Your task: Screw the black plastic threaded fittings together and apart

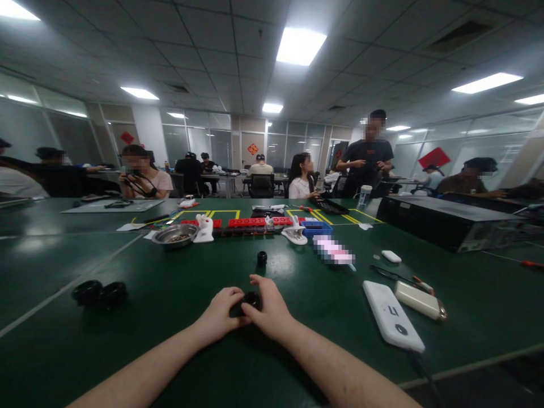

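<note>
A black rounded part (245, 305) lies low over the green table, between my two hands; its exact kind does not show. My left hand (220, 310) grips its left side, fingers curled over the top and thumb at the near edge. From the right, my right hand (271, 310) holds it, with the thumb laid across it and the forefinger stretched forward. Just beyond my fingers stands a small black cylindrical part (262, 259). Two more black round parts (101, 293) sit side by side at the left.
A metal bowl (175, 236) with small pieces, red trays (250, 222) and a blue tray (317, 228) line the table's middle. On the right lie a white power bank (393, 314), a cream device (420, 300), pliers (403, 276) and a black case (446, 221). Several people are beyond.
</note>
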The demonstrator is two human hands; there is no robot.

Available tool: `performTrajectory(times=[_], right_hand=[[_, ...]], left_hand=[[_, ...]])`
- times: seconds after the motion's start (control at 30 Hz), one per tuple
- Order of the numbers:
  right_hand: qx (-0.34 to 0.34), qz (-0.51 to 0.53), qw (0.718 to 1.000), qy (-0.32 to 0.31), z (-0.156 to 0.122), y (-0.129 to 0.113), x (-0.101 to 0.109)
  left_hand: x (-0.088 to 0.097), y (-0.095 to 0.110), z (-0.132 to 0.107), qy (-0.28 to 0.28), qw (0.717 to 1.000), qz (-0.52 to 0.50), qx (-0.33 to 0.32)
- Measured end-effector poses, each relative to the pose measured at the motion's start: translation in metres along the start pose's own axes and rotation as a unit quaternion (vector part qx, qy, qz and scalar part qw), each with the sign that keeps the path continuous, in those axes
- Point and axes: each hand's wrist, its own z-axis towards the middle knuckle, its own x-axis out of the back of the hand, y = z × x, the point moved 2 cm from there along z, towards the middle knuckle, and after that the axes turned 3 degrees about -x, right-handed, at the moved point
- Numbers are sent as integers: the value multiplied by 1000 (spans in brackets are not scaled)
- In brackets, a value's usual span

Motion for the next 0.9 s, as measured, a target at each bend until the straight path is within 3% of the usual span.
performTrajectory(times=[0.17, 0.33, 0.6, 0.7, 0.8, 0.9], right_hand=[[-31, -10, 999, -14, 1, 2, -2], [22, 18, 997, -66, -1, 1, -2], [-2, -15, 1000, 23, 0, -3, 1], [-17, -7, 1000, -2, 0, 0, -2], [12, 24, 999, -42, -1, 3, -4], [34, 29, 998, -42, -1, 2, -4]], left_hand=[[2, 4, -1, 3, 1000, -13, -4], [1, 1, 0, 3, 1000, -3, -5], [-4, -8, 2, 3, 1000, -4, -18], [-5, -7, 2, 9, 1000, 0, -23], [-4, -6, 2, 11, 1000, 0, -23], [-3, -5, 2, 6, 1000, -1, -17]])
